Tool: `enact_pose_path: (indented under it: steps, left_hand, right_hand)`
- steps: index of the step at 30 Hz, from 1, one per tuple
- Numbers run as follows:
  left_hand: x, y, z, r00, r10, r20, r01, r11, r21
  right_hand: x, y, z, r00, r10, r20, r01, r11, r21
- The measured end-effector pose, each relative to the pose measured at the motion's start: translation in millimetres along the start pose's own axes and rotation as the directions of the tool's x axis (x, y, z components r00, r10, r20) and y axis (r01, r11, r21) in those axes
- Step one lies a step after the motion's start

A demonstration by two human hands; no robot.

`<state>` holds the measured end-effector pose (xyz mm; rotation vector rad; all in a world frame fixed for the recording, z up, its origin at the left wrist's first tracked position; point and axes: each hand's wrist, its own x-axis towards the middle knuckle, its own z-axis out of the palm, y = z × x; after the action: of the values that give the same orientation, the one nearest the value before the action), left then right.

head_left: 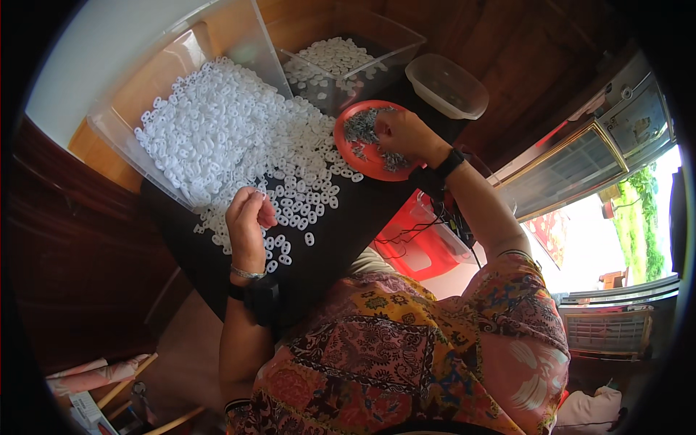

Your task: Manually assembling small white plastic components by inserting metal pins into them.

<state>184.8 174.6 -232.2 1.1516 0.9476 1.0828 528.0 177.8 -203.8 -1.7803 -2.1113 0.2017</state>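
Reaching into the red plate, the right hand works at its 3 o'clock side, among the small grey pieces that lie there. Its fingers point down and are partly hidden, so I cannot tell how narrow the grip is or whether it has picked anything up. The right forearm comes in from 4 o'clock, with a black strap at the wrist.

From the plate, the left hand is at 8 o'clock, above the near edge of the white pieces, small ovals with two holes. Its fingers are curled, with the thumb close to the fingertips, a narrow gap at most; anything pinched there is too small to tell.

The white pieces heap up at 9 o'clock in a large clear bin and spread from it across the black desk as far as the plate. One white oval lies apart at 7 o'clock.

Between 11 and 12 o'clock stands a second clear bin with more whitish pieces; a translucent tub sits at 2 o'clock.
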Motion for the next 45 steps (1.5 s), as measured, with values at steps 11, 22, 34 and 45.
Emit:
enact_pose_path:
  steps: [11, 22, 34, 45]
  left_hand:
    - [0, -2, 1, 1.000, -0.006, 0.004, 0.006, 1.000, 0.003]
    - [-7, 7, 9, 0.994, -0.025, 0.104, 0.023, 1.000, 0.016]
    - [-16, 10, 18, 0.991, 0.030, 0.128, -0.034, 0.999, 0.029]
    - [-16, 8, 17, 0.995, 0.065, 0.080, -0.068, 0.997, 0.039]
  right_hand:
    - [-3, 3, -5, 1.000, 0.017, -0.022, -0.013, 0.984, 0.175]
    - [-7, -40, -8, 0.983, 0.034, -0.182, 0.021, 0.957, 0.291]
    - [1, -144, 55, 0.984, -0.038, 0.174, -0.158, 0.258, 0.953]
    - [3, -154, 61, 0.976, -0.081, 0.203, -0.193, 0.118, 0.974]
